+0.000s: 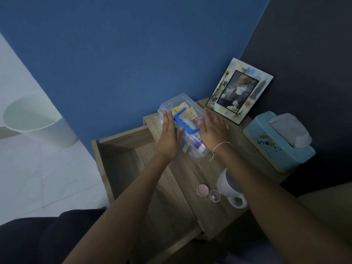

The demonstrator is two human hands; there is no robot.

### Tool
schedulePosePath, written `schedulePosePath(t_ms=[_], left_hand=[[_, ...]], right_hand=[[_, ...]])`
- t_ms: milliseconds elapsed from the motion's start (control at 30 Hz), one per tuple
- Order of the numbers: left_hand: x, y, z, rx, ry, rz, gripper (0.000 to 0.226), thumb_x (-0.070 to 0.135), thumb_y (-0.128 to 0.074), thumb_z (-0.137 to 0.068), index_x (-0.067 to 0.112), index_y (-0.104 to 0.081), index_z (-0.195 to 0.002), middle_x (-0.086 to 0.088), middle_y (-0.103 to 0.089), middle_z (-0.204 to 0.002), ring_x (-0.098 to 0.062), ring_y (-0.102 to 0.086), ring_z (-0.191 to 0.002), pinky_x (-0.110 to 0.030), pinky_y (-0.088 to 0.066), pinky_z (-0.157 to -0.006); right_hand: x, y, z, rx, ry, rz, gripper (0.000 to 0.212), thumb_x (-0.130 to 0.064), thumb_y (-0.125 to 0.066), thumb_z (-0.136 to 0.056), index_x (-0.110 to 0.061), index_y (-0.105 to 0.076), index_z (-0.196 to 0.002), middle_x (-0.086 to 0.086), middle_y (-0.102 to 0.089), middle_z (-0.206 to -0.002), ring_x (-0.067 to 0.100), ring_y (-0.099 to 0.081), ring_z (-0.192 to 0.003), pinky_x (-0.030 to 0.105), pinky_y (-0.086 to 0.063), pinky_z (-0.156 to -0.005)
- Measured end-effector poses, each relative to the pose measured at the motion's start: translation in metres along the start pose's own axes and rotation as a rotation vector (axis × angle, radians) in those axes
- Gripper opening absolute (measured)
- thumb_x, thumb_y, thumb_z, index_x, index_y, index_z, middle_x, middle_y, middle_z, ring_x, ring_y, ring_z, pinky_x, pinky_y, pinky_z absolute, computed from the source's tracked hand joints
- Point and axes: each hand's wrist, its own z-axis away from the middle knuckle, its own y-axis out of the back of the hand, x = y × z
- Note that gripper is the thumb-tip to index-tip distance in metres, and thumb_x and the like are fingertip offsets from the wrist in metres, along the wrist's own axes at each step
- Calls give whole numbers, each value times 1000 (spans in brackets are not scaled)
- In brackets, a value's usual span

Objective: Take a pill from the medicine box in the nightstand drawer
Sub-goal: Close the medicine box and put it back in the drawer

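A clear plastic medicine box (187,111) with a blue handle (183,123) rests at the back of the wooden nightstand top (200,172), full of packets and tubes. My left hand (168,136) presses flat against its left side, thumb by the handle. On the opposite side my right hand (214,130) lies flat against the box, so the box is clasped between both palms. The open drawer (122,159) juts out to the left; its inside looks dark and bare.
A white mug (227,184), a pink round lid (202,189) and a small clear cup (214,195) stand near the front of the nightstand. A photo frame (239,90) and a blue tissue box (278,143) sit at the right. A white bin (36,121) stands on the floor.
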Motion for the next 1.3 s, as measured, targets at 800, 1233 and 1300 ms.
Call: schedulePosePath(t_ms=[800,1233,1300], left_hand=[[24,27,44,43,383,417,73,38,-57,-91,12,-19,-147,-12,-41,-148,-31,-47,-132,-51,-40,-109],[-5,89,136,169,450,390,62,29,-52,-94,24,-17,-146,-10,-35,-147,-29,-48,-128,-52,-47,-102],[-14,88,149,147,520,388,66,29,-50,-95,20,-13,-149,-12,-28,-152,-32,-43,-132,-54,-44,-105]], right_hand=[[-29,-3,34,-153,-175,-824,31,-48,-61,-84,-27,-67,-107,-6,-73,-93,14,-69,-84,38,-57,-79],[-105,-27,109,-247,32,-821,19,-48,-54,-88,-39,-59,-105,-15,-68,-88,8,-66,-83,33,-55,-72],[-105,-41,124,-282,17,-805,20,-48,-53,-89,-37,-59,-105,-8,-69,-92,12,-66,-85,37,-55,-77]])
